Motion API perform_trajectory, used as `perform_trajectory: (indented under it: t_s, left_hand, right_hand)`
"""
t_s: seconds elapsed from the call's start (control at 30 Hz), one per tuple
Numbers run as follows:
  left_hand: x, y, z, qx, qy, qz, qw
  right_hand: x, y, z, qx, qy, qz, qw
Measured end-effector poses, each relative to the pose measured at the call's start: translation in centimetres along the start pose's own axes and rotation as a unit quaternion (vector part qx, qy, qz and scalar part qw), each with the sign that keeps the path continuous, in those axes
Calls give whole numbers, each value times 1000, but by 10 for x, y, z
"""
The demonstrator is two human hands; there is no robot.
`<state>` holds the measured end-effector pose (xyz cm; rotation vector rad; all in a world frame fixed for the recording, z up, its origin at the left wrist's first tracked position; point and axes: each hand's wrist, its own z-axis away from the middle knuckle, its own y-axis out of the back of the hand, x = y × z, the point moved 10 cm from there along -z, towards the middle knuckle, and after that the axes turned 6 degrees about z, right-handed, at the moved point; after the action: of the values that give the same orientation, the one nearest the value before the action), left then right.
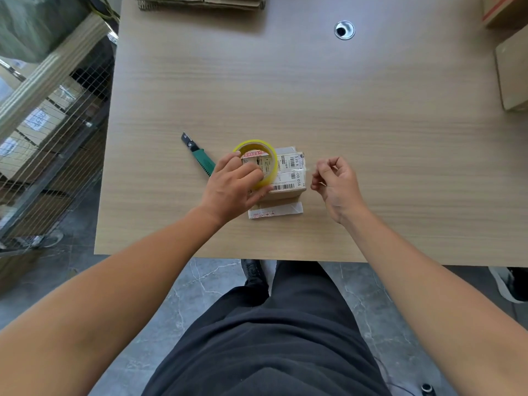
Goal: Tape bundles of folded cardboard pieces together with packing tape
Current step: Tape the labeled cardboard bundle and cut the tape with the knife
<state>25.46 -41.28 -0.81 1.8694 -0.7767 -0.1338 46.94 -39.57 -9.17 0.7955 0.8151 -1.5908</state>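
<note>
Bundle of folded cardboard pieces (294,178), covered in white barcode labels, sits on the pale wood-grain worktop (314,95) near its front edge, directly in front of a standing person seen from above.

At the far left, off the worktop, a wire mesh cage (57,144) holds brown boxes. On the worktop, left of the bundle, a green-handled utility knife (200,157) lies at a slant, blade end pointing away from the person; its near end disappears behind the left hand (231,187). That hand reaches in from the lower left, and its fingers (251,171) curl over a packing tape roll (271,170) with a yellowish rim, gripping it on top of the left part of the bundle.

A flat labelled cardboard piece (283,210) pokes out from under the bundle's near side. A strip of clear tape (308,168) runs rightward across the bundle's top and past its right edge. The right hand (334,184) is just beside that edge, its fingers (328,164) curled in, and the fingertips appear to pinch the strip's free end.

Along the far edge lies a stack of flattened cardboard (200,1); to its right is a round metal cable hole (344,30). A cardboard box (513,75) sits at the far right.
</note>
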Motion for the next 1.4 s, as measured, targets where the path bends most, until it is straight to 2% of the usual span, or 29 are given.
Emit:
perform_trajectory:
  t_s: [0.17, 0.3, 0.4, 0.47, 0.53, 0.6, 0.63, 0.67, 0.73, 0.8, 0.93, 1.07, 1.13, 1.17, 1.27, 1.4]
  left_hand:
    - [0, 0, -1, 3, -3, -8, 1000]
    - [0, -2, -2, 6, -9, -14, 1000]
    - [-2, -4, 0, 13, -9, -17, 1000]
    - [-2, -5, 0, 11, -13, -17, 1000]
    - [0, -5, -2, 12, -15, -19, 1000]
    - [1, -4, -4, 5, -17, -15, 1000]
    - [1, -3, -4, 3, -17, -12, 1000]
    - [2, -2, -4, -2, -17, -10, 1000]
    - [5, 1, -10, -30, -15, -2, 999]
    - [6, 5, -17, -70, -17, 10, 997]
    - [-5, 25, -29, -135, -36, 46, 989]
    - [0, 16, -40, -284, -90, 5, 955]
    - [-2, 15, -50, -341, -63, 21, 938]
    - [-6, 20, -56, -345, -33, 37, 937]
    - [-32, 43, -63, -294, 75, 56, 951]
    - [-75, 48, -10, -330, 219, 80, 915]
  right_hand:
    - [12, -3, -5, 49, -5, -21, 999]
    - [35, -17, -10, 41, -62, -33, 997]
    - [40, -16, -19, 5, -79, 110, 991]
    - [34, -7, -26, -24, -96, 239, 966]
    - [23, 4, -35, -9, -109, 311, 944]
    - [-5, 5, -38, 57, -28, 329, 942]
    - [-18, -11, -35, 52, 35, 317, 946]
    - [-26, -35, -27, 12, 87, 302, 949]
    - [-21, -71, -13, -56, 134, 304, 942]
    - [-16, -72, -5, -21, 157, 310, 938]
    - [-16, -61, -5, 51, 148, 370, 916]
    - [-17, -59, -3, 87, 148, 381, 908]
    - [-17, -57, -2, 96, 151, 368, 912]
    - [-19, -58, -2, 97, 151, 367, 913]
    - [-19, -59, -2, 105, 150, 379, 907]
    - [-20, -61, -2, 101, 174, 400, 894]
